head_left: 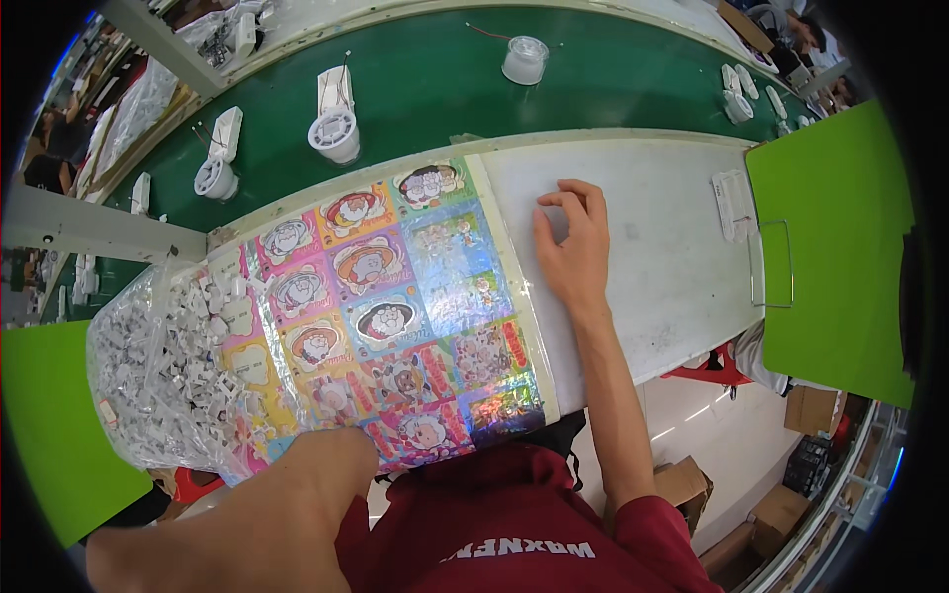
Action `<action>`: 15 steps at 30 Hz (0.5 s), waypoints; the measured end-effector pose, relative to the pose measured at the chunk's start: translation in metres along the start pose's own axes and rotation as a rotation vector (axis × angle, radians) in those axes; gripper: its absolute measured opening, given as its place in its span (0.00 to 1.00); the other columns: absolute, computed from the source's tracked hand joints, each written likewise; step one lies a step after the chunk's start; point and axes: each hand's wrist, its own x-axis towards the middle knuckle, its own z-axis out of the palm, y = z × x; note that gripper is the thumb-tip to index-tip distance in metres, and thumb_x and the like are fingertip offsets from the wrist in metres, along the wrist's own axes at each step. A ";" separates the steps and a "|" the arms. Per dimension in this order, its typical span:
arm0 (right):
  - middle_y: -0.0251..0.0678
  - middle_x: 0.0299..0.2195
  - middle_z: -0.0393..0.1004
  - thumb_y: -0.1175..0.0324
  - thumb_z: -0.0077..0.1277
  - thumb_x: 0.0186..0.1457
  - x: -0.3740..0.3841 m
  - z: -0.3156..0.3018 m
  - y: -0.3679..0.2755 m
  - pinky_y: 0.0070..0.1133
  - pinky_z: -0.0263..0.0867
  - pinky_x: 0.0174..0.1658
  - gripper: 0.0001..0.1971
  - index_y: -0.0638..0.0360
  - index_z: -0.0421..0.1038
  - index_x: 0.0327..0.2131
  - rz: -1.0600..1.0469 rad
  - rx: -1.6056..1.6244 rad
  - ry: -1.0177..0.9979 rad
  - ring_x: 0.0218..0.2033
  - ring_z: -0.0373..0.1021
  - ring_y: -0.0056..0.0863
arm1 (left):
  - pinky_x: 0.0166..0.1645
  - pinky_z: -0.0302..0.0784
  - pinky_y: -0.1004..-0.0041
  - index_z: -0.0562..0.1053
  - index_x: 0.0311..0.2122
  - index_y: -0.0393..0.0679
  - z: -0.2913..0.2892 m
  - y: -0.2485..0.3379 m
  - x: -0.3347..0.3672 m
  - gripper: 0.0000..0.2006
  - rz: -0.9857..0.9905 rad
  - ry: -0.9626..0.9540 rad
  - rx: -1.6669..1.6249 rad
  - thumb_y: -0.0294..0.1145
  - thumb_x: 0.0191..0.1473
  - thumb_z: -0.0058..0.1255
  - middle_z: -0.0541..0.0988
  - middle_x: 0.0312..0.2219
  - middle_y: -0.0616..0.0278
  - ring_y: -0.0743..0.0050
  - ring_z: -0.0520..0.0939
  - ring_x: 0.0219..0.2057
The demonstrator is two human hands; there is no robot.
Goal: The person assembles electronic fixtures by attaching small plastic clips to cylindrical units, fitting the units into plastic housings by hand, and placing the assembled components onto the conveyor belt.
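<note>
My right hand (576, 252) rests over the white tabletop (657, 227), beside the right edge of a colourful sticker-covered sheet (390, 326). Its fingers are loosely curled and apart from the thumb, and nothing shows in them. My left arm (267, 504) is bent, its elbow over the near edge of the sheet. From there the forearm runs down to the lower left, and the hand itself does not show. A clear plastic bag (163, 371) full of small white parts lies on the sheet's left side.
Beyond the table runs a green conveyor belt (425, 99) carrying white round-ended units (334, 128) with wires and a clear cup-shaped part (525, 61). A green panel (840, 247) borders the right side. A white part (733, 206) lies near it. Cardboard boxes (682, 484) stand below.
</note>
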 end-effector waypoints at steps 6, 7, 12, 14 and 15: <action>0.43 0.51 0.71 0.76 0.58 0.55 0.003 0.014 -0.017 0.30 0.67 0.54 0.07 0.62 0.77 0.38 -0.031 0.074 -0.006 0.52 0.70 0.41 | 0.19 0.62 0.72 0.68 0.24 0.42 -0.032 0.011 0.002 0.10 0.211 0.301 0.686 0.24 0.57 0.55 0.71 0.17 0.65 0.79 0.67 0.15; 0.43 0.51 0.71 0.76 0.58 0.55 -0.001 -0.001 0.002 0.31 0.67 0.55 0.07 0.62 0.77 0.38 -0.004 0.002 0.012 0.52 0.70 0.41 | 0.22 0.59 0.74 0.68 0.25 0.43 -0.076 0.005 -0.008 0.11 0.291 0.459 0.810 0.24 0.54 0.60 0.68 0.18 0.70 0.83 0.65 0.18; 0.45 0.50 0.71 0.76 0.56 0.55 -0.001 0.002 -0.009 0.32 0.66 0.56 0.06 0.62 0.76 0.38 -0.044 0.007 0.005 0.52 0.69 0.44 | 0.22 0.56 0.77 0.68 0.25 0.42 -0.191 0.014 -0.047 0.13 0.105 0.887 1.787 0.25 0.55 0.62 0.67 0.15 0.75 0.87 0.64 0.17; 0.44 0.50 0.71 0.77 0.56 0.55 0.000 0.000 -0.010 0.31 0.66 0.56 0.06 0.63 0.76 0.38 -0.016 -0.006 0.008 0.53 0.69 0.43 | 0.24 0.66 0.69 0.71 0.26 0.42 -0.242 0.015 -0.091 0.10 -0.225 0.885 2.172 0.29 0.54 0.62 0.74 0.16 0.66 0.72 0.74 0.18; 0.44 0.50 0.72 0.77 0.56 0.55 0.000 -0.001 -0.010 0.31 0.66 0.56 0.06 0.63 0.76 0.38 0.000 -0.007 -0.002 0.53 0.69 0.43 | 0.27 0.71 0.65 0.74 0.27 0.42 -0.257 0.014 -0.106 0.09 -0.473 0.826 2.371 0.32 0.54 0.61 0.78 0.17 0.62 0.61 0.80 0.20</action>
